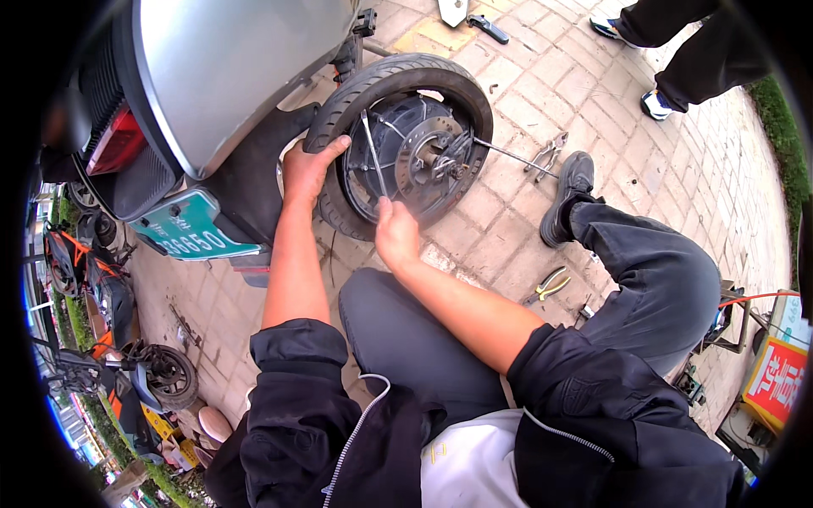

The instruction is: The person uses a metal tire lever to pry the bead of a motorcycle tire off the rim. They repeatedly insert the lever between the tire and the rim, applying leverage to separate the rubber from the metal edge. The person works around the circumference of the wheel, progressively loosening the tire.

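Observation:
A scooter wheel (411,173) with a black tyre (398,72) stands tilted beside the scooter, its hub and brake disc (415,158) facing up. My left hand (309,169) grips the tyre's left side, thumb over the sidewall and fingers hidden behind. My right hand (396,233) is closed around the lower end of a slim metal tyre lever (373,151), which lies across the rim with its far tip near the tyre's edge. Another long metal rod (512,156) sticks out from the wheel's right side, over the paving.
The scooter's silver body (237,68) rises at the left, above a green plate (199,224). Pliers (549,285) and locking pliers (550,157) lie on the paving. Another person's legs (694,51) stand at the far right. A motorcycle (140,364) is parked at the left.

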A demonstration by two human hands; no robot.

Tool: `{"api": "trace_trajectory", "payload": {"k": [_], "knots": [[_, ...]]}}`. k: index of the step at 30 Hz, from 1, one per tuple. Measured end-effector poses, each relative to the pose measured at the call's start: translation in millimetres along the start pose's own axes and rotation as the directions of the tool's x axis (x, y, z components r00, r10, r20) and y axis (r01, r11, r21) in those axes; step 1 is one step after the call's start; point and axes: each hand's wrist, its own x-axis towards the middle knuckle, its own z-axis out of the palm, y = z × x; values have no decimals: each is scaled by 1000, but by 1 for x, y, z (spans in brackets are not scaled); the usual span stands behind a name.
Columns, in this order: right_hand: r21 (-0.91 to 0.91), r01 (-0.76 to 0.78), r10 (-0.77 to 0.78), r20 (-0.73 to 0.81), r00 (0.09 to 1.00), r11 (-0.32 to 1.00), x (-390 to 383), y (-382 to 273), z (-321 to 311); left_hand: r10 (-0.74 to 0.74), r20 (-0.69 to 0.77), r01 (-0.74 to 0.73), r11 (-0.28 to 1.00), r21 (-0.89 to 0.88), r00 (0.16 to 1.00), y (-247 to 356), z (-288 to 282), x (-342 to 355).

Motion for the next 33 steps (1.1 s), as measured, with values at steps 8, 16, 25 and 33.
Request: {"api": "trace_trajectory", "payload": {"k": [8,16,25,33], "knots": [[398,6,-27,46,999,917,-9,30,59,15,16,-15,1000,-2,1000,-6,0,4],[598,-262,117,271,955,758,0,-7,24,-20,-4,20,1000,15,1000,-2,-3,-1],[572,-153,52,189,981,806,27,-25,8,9,18,-9,1000,24,1000,4,8,2],[48,191,-189,-48,981,980,25,-44,-81,23,5,-23,999,32,1000,-3,-1,1]]}}
